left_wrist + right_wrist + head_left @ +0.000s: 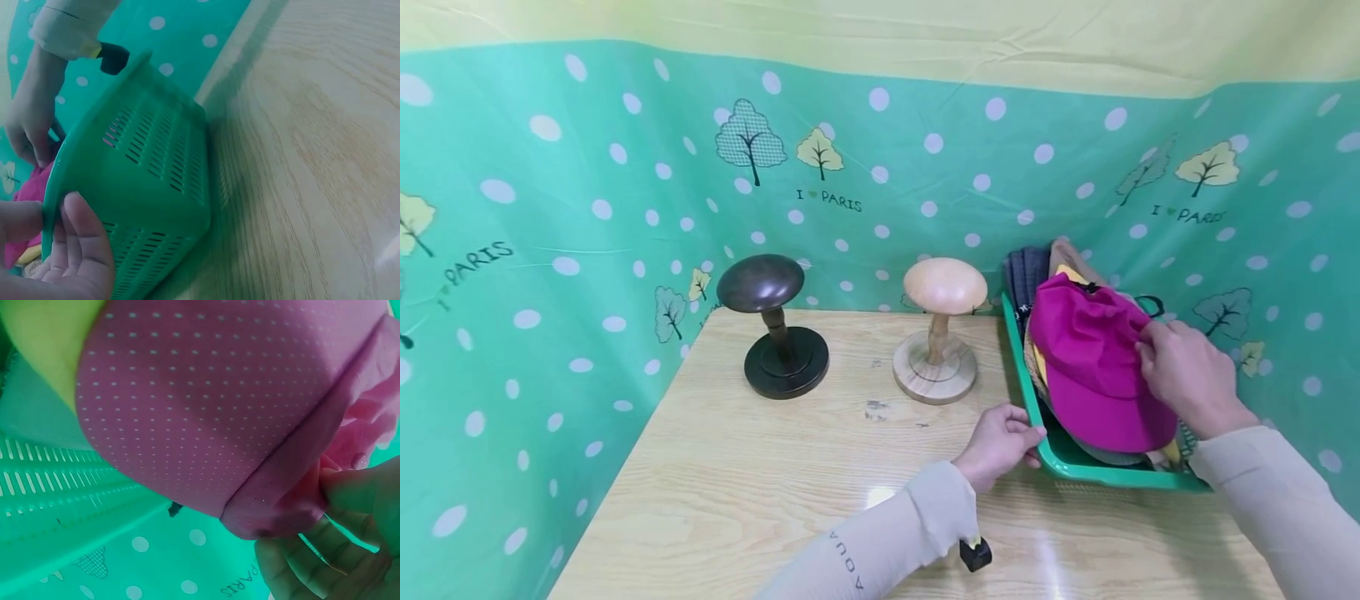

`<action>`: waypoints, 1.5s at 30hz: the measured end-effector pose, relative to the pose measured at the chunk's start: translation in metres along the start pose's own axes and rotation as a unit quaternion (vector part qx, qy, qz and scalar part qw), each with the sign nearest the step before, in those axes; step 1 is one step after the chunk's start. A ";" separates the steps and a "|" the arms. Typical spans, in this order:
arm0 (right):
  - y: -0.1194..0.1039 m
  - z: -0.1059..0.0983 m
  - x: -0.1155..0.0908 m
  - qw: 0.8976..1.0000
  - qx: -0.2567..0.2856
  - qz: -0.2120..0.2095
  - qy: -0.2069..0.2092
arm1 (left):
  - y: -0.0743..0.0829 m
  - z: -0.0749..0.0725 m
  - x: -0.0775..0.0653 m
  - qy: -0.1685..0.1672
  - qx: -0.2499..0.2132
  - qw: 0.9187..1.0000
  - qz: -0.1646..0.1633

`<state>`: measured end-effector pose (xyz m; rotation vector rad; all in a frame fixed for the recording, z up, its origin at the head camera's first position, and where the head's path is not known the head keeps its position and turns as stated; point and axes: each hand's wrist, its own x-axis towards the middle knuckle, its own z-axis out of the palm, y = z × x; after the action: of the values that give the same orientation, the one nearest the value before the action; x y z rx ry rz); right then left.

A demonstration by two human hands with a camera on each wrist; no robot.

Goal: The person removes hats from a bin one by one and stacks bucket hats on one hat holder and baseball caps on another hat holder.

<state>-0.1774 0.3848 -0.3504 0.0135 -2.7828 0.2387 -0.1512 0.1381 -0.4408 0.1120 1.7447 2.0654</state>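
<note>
A magenta baseball cap (pixel 1093 367) lies tilted over other hats in a green plastic basket (pixel 156 144). My right hand (pixel 1187 375) pinches the cap's edge on its right side, thumb and fingers on the fabric. In the right wrist view the underside of the cap's brim (pixel 206 406) shows, covered in small pale dots. My left hand (pixel 1000 446) grips the basket's rim at its near left corner, thumb on one side and fingers on the other, as the left wrist view shows. The lower hats are mostly hidden by the cap.
Left of the basket stands a light wooden hat stand (pixel 945 287) with a rounded top. Farther left is a dark hat stand (pixel 762 283). Both rest on the wood-grain table (pixel 760 483). A green dotted curtain (pixel 647 183) hangs close behind and at both sides.
</note>
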 end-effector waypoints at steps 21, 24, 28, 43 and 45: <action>-0.045 -0.051 -0.013 0.986 0.070 -0.038 0.147 | 0.004 -0.009 -0.006 0.068 0.112 0.991 0.025; -0.055 -0.058 -0.016 0.980 0.076 -0.055 0.174 | 0.010 -0.012 -0.008 0.059 0.164 0.982 0.072; -0.063 -0.065 -0.021 0.978 0.086 -0.060 0.178 | 0.020 -0.014 -0.011 0.038 0.170 0.978 0.116; -0.056 -0.051 -0.048 0.984 0.123 -0.028 0.128 | 0.036 -0.019 -0.012 -0.057 -0.052 0.990 0.115; -0.053 -0.049 -0.054 0.984 0.135 -0.012 0.117 | 0.038 -0.021 -0.013 -0.062 -0.052 0.989 0.121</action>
<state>-0.1085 0.3398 -0.3149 0.0807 -2.4961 0.5712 -0.1569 0.1094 -0.4060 0.4306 1.6118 2.2616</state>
